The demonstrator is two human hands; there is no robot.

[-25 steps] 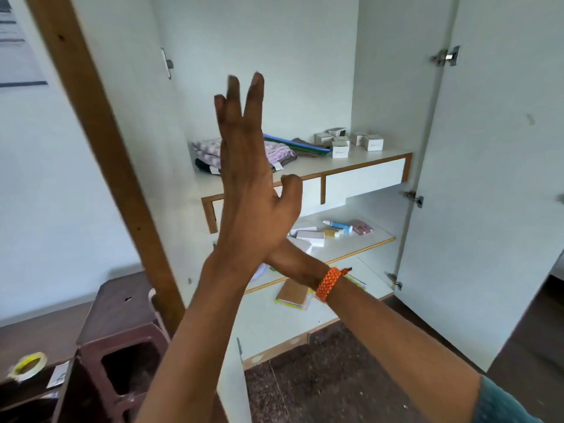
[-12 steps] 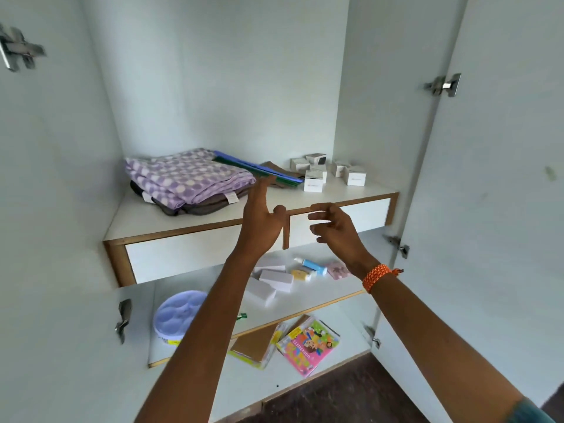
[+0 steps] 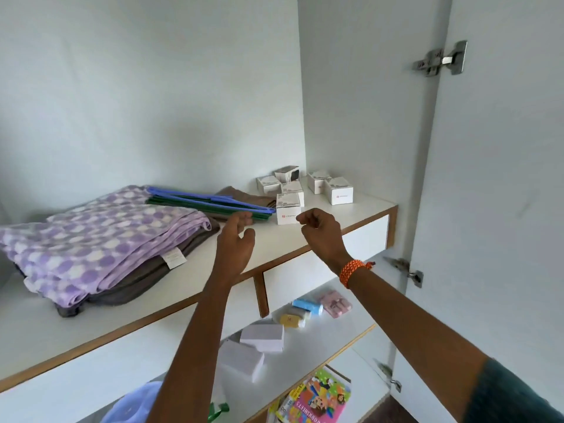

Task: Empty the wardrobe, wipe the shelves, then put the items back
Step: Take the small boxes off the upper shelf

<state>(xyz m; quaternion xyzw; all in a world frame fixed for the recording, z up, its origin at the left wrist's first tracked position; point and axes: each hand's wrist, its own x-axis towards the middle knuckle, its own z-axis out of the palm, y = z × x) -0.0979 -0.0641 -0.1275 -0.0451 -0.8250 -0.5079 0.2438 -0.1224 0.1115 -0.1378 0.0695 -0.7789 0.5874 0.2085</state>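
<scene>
The open wardrobe (image 3: 363, 87) fills the view, white inside, with its right door (image 3: 500, 209) swung out on metal hinges. Its top shelf (image 3: 213, 270), edged in wood, carries a folded purple checked blanket (image 3: 97, 236) at the left, lying on a folded grey cloth (image 3: 137, 288). Blue and green flat folders (image 3: 210, 204) lie just beside the blanket toward the back, next to a brown cloth (image 3: 244, 195). A cluster of small white boxes (image 3: 338, 190) stands at the right end of that shelf.

On the middle shelf (image 3: 314, 343) lie white flat boxes (image 3: 262, 338), a blue tube (image 3: 308, 306), a yellow item (image 3: 290, 320) and a pink packet (image 3: 335, 305). A bright worksheet book (image 3: 317, 398) lies on the bottom shelf.

Both hands reach over the front of the top shelf. The left hand (image 3: 236, 242) has a wide, relaxed grip with nothing in it, fingertips near the folders. The right hand (image 3: 320, 230), an orange band (image 3: 354, 271) at its wrist, has loosely curled fingers holding nothing, just beside the nearest white box (image 3: 288, 206).
</scene>
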